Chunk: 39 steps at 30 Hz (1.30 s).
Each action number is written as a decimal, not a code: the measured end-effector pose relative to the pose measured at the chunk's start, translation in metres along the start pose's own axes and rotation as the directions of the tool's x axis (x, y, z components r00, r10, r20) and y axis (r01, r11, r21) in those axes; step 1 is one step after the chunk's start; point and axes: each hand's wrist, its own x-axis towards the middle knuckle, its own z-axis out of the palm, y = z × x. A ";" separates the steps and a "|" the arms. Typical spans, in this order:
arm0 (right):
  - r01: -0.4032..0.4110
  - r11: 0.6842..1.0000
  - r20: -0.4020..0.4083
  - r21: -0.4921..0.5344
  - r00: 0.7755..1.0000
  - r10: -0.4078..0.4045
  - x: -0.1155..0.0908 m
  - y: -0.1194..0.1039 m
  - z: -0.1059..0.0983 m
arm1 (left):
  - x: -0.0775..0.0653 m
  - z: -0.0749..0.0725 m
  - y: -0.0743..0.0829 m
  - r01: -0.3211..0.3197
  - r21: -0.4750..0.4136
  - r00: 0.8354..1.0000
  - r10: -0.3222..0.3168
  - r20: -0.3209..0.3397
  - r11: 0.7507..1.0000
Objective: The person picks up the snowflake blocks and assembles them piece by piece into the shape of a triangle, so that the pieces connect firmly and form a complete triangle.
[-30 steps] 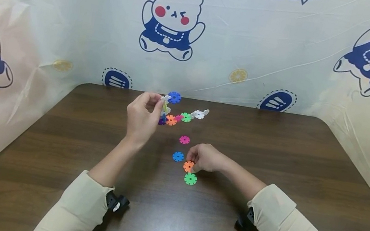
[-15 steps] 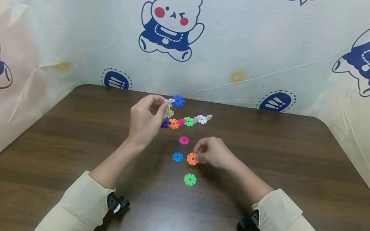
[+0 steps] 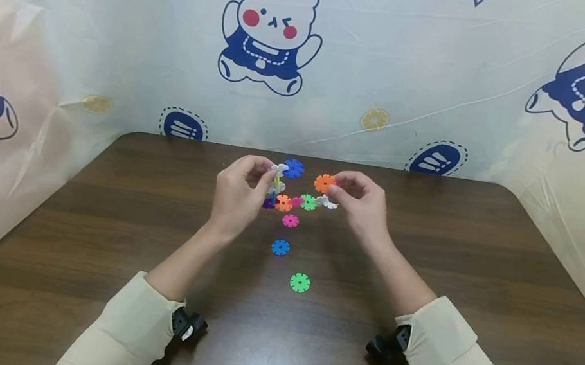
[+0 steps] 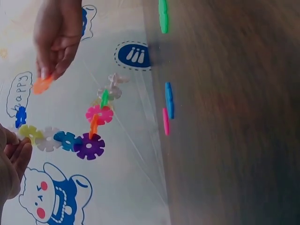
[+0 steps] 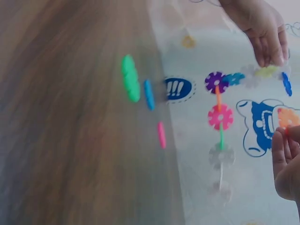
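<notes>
In my left hand (image 3: 238, 199) I pinch one end of a chain of interlocking plastic snowflake discs, held above the table. The chain bends at a purple disc (image 4: 89, 146) and runs on through orange, pink (image 5: 220, 117) and green (image 3: 309, 202) discs to whitish ones. A dark blue disc (image 3: 293, 168) sticks out beside my left fingertips. Between thumb and fingers, my right hand (image 3: 365, 210) holds a single orange disc (image 3: 324, 183), raised to the right of that blue disc and apart from it. My left fingers partly hide the white disc they grip.
Three loose discs lie flat on the brown wooden table (image 3: 111, 242) below the chain: pink (image 3: 290, 220), blue (image 3: 280, 247) and green (image 3: 300, 283). A printed bear-pattern sheet (image 3: 353, 37) hangs behind the table's far edge.
My right hand has lifted the orange disc off the table from beside the green one and carried it up and away. My left hand has shifted slightly right with the chain.
</notes>
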 end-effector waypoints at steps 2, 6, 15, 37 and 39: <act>0.011 0.997 -0.019 0.079 1.000 -0.010 0.000 -0.004 0.002 | -0.001 0.001 0.001 -0.010 -0.009 1.000 0.010 0.014 1.000; 0.023 0.978 -0.024 0.206 1.000 -0.018 0.001 -0.010 0.006 | -0.003 0.002 0.003 -0.006 -0.033 0.999 0.008 0.044 0.999; 0.034 0.962 -0.034 0.272 0.999 -0.026 0.001 -0.015 0.010 | -0.004 0.003 0.006 0.005 -0.066 0.997 0.000 0.072 0.998; 0.002 0.978 0.094 0.208 0.995 -0.022 0.004 -0.014 0.002 | -0.003 0.002 0.009 0.036 -0.081 0.996 -0.029 0.087 0.996; -0.004 0.975 0.103 0.220 0.994 -0.020 0.004 -0.013 0.003 | -0.002 0.002 0.009 0.037 -0.076 0.995 -0.030 0.090 0.996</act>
